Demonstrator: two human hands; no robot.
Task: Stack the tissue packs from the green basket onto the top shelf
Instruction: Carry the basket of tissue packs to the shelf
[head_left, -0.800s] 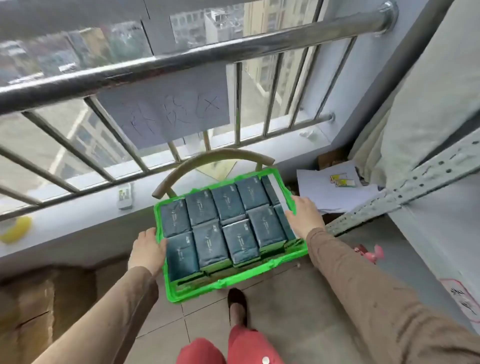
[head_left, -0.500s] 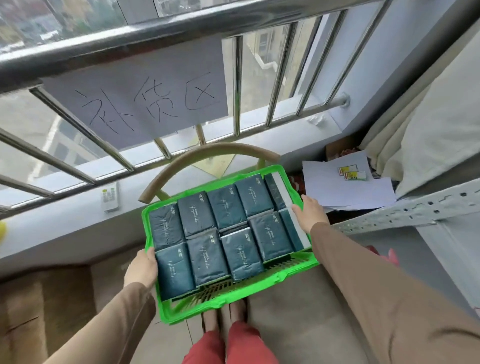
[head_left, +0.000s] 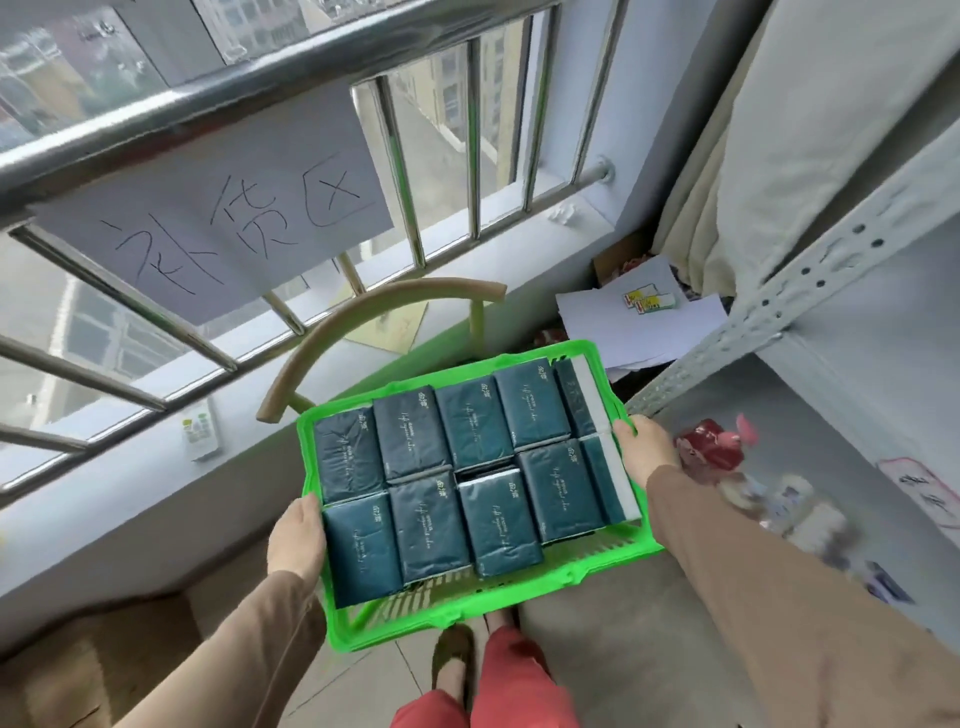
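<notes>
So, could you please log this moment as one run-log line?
phase: carrying | left hand: grips green basket left rim | right hand: grips right rim | tissue packs: all inside basket

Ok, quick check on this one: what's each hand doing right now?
Left hand: grips the left rim of the green basket full of tissue packs.
Right hand: grips the basket's right rim.

A handwritten paper sign (head_left: 213, 218) hangs on the metal railing (head_left: 156, 111). A remote control (head_left: 199, 431) lies on the sill, loose white papers (head_left: 639, 327) sit near the corner, and blurred, perhaps bottles (head_left: 795, 506).
</notes>
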